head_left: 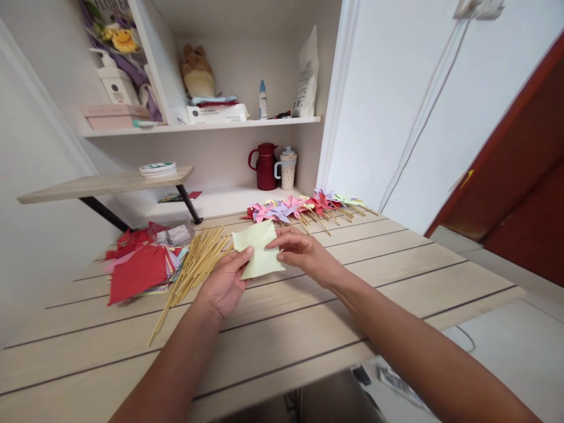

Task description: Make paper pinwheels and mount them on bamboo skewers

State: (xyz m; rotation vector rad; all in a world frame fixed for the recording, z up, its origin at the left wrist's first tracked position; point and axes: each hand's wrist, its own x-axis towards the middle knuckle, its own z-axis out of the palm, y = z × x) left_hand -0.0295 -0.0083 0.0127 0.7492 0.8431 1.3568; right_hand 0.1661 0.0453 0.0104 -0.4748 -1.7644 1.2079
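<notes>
A pale green square of paper [259, 261] is tilted above the table in front of me. My left hand [227, 282] grips its lower left edge, with the thumb on top and the other fingers beneath. At the right side of the sheet is my right hand [304, 252]. Its index finger and thumb reach over the paper with a gap between them; whether they press on it is hard to see. Left of my left hand lies a loose pile of thin wooden sticks [194, 264]. Beyond it is a stack of coloured paper topped by a red sheet [138, 273].
Paper pinwheels [286, 208] on sticks lie along the table's [396, 264] back edge. A small riser shelf [106, 182] carries a white roll of tape [157, 170]. A red jug [265, 167] and a cup [288, 169] stand in the cabinet behind.
</notes>
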